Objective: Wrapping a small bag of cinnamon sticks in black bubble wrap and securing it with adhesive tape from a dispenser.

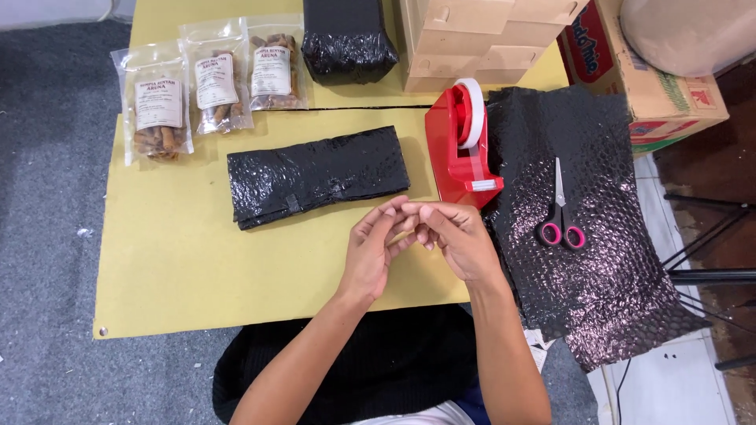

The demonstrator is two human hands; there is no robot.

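Observation:
My left hand (375,249) and my right hand (459,238) meet over the yellow table (173,267), fingertips pinched together and touching. Whatever thin thing may lie between the fingers is too small to make out. Just beyond them lies a flat packet wrapped in black bubble wrap (317,175), held by strips of tape. A red tape dispenser (459,149) with a white roll stands right of the packet, its cutter close to my right hand.
A black bubble wrap sheet (598,267) drapes over the table's right end, with pink-handled scissors (559,216) on it. Three clear snack bags (213,79) lie at the back left. Behind are a black wrapped bundle (346,39), a wooden box (480,39) and a cardboard carton (661,86).

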